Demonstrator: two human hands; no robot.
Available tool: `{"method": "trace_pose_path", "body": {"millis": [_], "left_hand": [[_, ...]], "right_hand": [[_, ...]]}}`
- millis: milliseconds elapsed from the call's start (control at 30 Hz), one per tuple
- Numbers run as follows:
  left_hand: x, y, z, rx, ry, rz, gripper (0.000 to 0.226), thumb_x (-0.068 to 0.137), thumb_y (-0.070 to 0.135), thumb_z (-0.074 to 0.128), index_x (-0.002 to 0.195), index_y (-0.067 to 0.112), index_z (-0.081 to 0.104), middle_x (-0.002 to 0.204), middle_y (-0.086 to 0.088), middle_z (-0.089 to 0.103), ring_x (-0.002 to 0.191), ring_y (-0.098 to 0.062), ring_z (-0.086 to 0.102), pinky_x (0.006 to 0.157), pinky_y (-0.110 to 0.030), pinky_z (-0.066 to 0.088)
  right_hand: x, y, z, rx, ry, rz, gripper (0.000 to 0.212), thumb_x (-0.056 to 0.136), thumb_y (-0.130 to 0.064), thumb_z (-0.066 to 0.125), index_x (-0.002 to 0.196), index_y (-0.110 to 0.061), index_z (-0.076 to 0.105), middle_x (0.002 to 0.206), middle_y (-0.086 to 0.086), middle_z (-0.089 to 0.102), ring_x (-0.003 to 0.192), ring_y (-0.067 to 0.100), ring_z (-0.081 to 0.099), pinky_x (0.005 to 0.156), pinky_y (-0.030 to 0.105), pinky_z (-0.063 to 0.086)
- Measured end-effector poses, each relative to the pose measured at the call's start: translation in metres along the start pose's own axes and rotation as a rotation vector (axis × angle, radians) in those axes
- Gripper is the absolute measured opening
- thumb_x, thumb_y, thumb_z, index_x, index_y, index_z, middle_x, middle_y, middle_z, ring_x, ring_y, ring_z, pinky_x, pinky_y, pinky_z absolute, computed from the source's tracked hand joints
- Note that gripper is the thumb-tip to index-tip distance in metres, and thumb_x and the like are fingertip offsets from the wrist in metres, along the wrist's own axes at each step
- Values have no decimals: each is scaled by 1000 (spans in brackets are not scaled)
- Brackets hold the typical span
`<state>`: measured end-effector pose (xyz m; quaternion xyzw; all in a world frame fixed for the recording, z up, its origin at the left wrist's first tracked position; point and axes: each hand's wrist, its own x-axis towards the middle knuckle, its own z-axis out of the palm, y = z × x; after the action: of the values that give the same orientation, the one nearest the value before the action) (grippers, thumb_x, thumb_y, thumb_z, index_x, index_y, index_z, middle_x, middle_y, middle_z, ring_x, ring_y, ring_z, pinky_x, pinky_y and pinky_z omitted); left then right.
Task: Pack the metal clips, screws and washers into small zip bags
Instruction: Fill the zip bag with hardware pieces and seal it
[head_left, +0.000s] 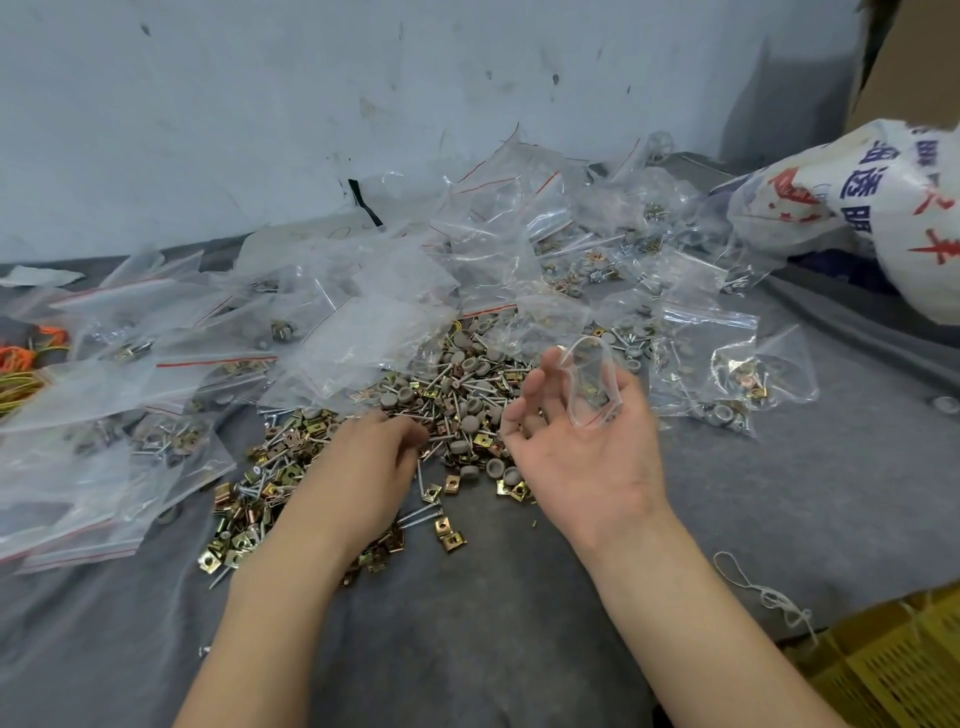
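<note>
- Left hand (374, 452) curls into loose pile (457, 395) at 12 o'clock; pinch hidden.
- Right hand (576, 452), fingers spread, holds part-filled zip bag (592, 384) by thumb.
- Filled bags (711, 358) 9 to 2 o'clock; plenty unpacked.

Worn on the head, looking forward and steeply down onto a grey cloth-covered surface (467, 623), near enough to take in both arms from 6 o'clock, with the left hand (371, 457) and right hand (582, 457) at mid-frame. Facing a scuffed pale wall (363, 104) across 12 o'clock, wide-angle, bounded by a printed white sack (883, 208) at 2 o'clock and a yellow perforated crate (893, 670) at 5 o'clock.
</note>
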<state>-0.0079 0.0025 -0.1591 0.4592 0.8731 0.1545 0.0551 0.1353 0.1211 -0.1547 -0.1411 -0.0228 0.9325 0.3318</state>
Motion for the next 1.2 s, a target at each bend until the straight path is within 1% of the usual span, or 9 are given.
{"method": "trace_pose_path", "body": {"millis": [167, 500, 567, 633, 733, 800, 900, 1100, 1200], "left_hand": [[-1, 3, 1, 160, -78, -38, 37, 102, 29, 47, 139, 26, 52, 131, 0, 48, 127, -22, 41, 105, -35, 39], [-3, 5, 0, 86, -37, -68, 18, 97, 34, 54, 111, 25, 61, 113, 2, 51, 114, -18, 46, 98, -36, 44], [-4, 4, 1, 46, 2, -57, 14, 96, 34, 55, 105, 24, 60, 106, 4, 54, 106, -16, 51, 92, -35, 46], [-3, 3, 0, -62, 52, -49, 7, 94, 32, 57, 96, 26, 59, 92, 7, 60, 88, -11, 59, 76, -29, 50], [1, 1, -3, -386, 86, -87, 2, 92, 31, 61, 90, 31, 60, 79, 9, 67, 60, 3, 60, 52, -13, 43], [4, 2, -6, -652, 76, -104, 5, 92, 30, 62, 96, 29, 65, 82, 6, 73, 63, 5, 62, 59, -13, 45], [5, 4, -10, -883, 48, -96, 11, 95, 26, 60, 100, 23, 70, 90, 5, 75, 74, -3, 66, 70, -26, 49], [5, 7, -10, -935, 48, -111, 12, 97, 22, 58, 102, 19, 69, 90, 2, 76, 74, -5, 65, 71, -31, 50], [4, 6, -9, -816, 66, -118, 10, 96, 26, 60, 101, 23, 68, 88, 4, 76, 71, -2, 66, 67, -23, 51]], "right_hand": [[-1, 0, 0, -8, 1, 3, 30, 86, -36, 63, 112, -20, 58, 97, 0, 70, 78, 17, 64, 76, 30, 43], [0, 0, 0, -11, 6, 3, 29, 87, -36, 62, 111, -20, 59, 96, -1, 70, 77, 17, 65, 76, 29, 44], [-1, 0, 0, -9, 8, 3, 29, 87, -36, 62, 111, -20, 59, 96, -1, 70, 76, 17, 65, 76, 29, 43], [-1, 0, 1, -8, 9, 5, 28, 88, -36, 61, 111, -20, 60, 97, -1, 70, 77, 17, 64, 76, 29, 43], [-2, 0, 1, -11, 12, 3, 27, 89, -36, 60, 110, -20, 60, 96, -1, 70, 77, 17, 64, 75, 29, 43], [-2, 0, 1, -12, 13, 3, 27, 89, -36, 60, 111, -20, 60, 95, -1, 70, 77, 17, 64, 74, 29, 43], [-2, 0, 1, -13, 10, 3, 27, 89, -37, 61, 110, -21, 59, 95, -1, 70, 77, 16, 64, 75, 29, 43], [-1, -1, 0, -19, 4, 1, 27, 89, -37, 60, 111, -22, 58, 95, -2, 70, 77, 16, 65, 76, 29, 43], [-1, -2, 0, -18, 1, 3, 28, 88, -37, 61, 111, -21, 58, 95, -2, 70, 77, 16, 65, 76, 29, 43]]}}
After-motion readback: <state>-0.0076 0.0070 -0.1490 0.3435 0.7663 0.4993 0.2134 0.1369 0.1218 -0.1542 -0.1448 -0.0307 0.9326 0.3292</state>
